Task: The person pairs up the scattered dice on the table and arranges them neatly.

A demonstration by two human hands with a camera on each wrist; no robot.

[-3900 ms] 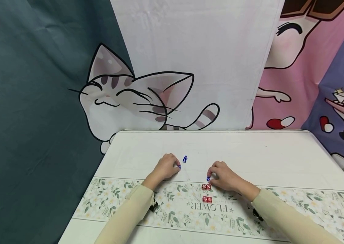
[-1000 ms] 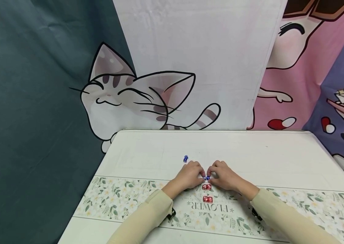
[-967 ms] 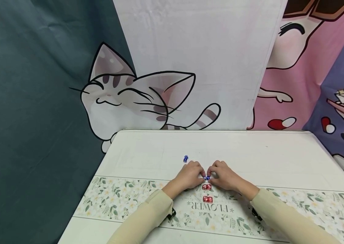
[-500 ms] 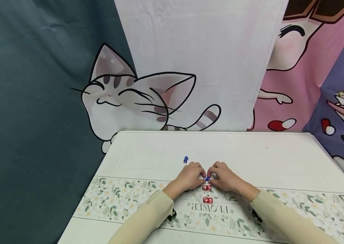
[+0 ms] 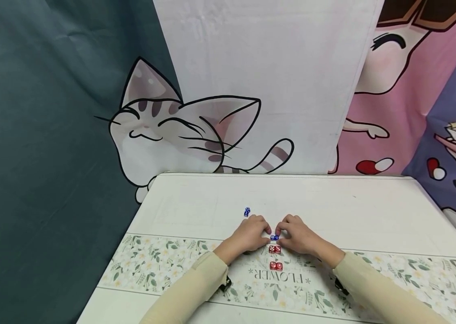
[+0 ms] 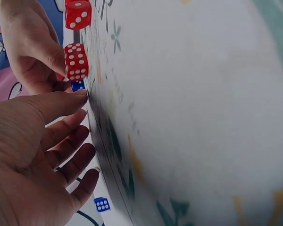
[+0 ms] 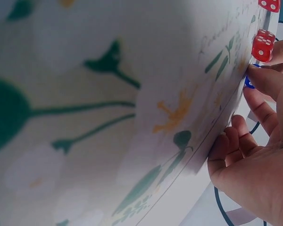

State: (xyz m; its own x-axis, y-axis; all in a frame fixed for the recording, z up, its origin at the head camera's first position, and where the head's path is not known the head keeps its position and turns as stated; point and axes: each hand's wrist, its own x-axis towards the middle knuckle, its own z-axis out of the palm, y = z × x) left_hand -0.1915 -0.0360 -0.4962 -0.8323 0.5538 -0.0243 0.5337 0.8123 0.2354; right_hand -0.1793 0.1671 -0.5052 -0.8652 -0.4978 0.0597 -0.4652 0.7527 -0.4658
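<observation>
Two blue dice (image 5: 274, 237) sit side by side on the table between my hands. My right hand (image 5: 298, 235) pinches the right one of the pair between thumb and index finger; in the right wrist view that blue die (image 7: 249, 82) shows partly behind the thumb. My left hand (image 5: 251, 234) is just left of the pair, thumb and fingers spread apart with nothing between them. Toward me lie a pair of red dice (image 5: 274, 249) and, nearer still, another red pair (image 5: 276, 266). Two more blue dice (image 5: 247, 212) lie beyond my left hand, touching each other.
The white table (image 5: 195, 193) carries a floral printed band (image 5: 151, 261) with the word FLOWER across it. Behind its far edge hangs a cloth backdrop (image 5: 292, 67) with cartoon cats. Both forearms reach in from the near side.
My left hand brought a blue die rightward from near the far blue dice and set it against the one at my right hand. Its fingers have now parted from it; my right hand stayed put.
</observation>
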